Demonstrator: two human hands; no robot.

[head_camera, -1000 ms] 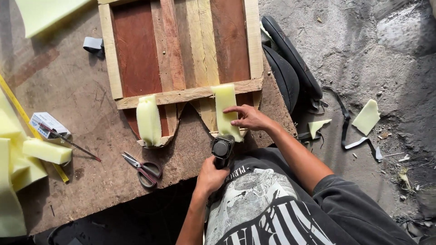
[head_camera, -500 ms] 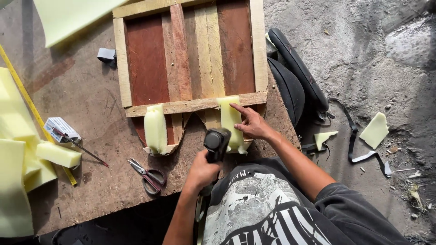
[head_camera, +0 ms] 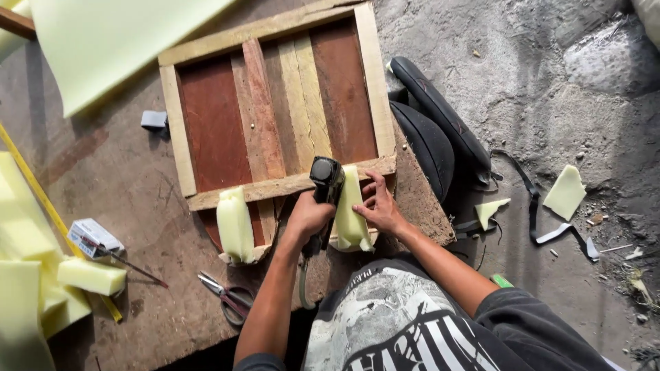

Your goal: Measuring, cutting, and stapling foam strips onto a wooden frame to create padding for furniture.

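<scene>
At the far left of the frame, pale yellow-green foam offcuts (head_camera: 41, 275) are stacked on the worn brown board worktop (head_camera: 130, 199), with a small white box (head_camera: 93, 235) and a thin yellow strip (head_camera: 41, 199) beside them. A large sheet of the same pale foam (head_camera: 117, 41) lies across the upper left. Lower centre-left, a pair of metal scissors (head_camera: 227, 295) lies flat on the board.

In the middle, a rectangular wooden frame with reddish panels and pale slats (head_camera: 275, 117) lies on the board. A rolled pale foam strip (head_camera: 235, 223) is draped over its near rail at the left. Just right of it, the left hand (head_camera: 309, 216) is closed around the grip of a black pneumatic staple gun (head_camera: 324, 189), whose head is pressed to the near rail. Touching the gun on its right, a second pale foam strip (head_camera: 350, 216) is wrapped over the same rail, and the right hand (head_camera: 377, 206) is laid flat on it, fingers spread, pinning it rather than gripping it.

The foam is judged light, soft and springy; it is likely best held by pressing close to the rail, clear of the gun's nose.

At the right, black padded seat parts (head_camera: 440, 130), a black strap (head_camera: 536, 206) and foam scraps (head_camera: 565, 192) lie on the grey concrete floor (head_camera: 550, 82).
</scene>
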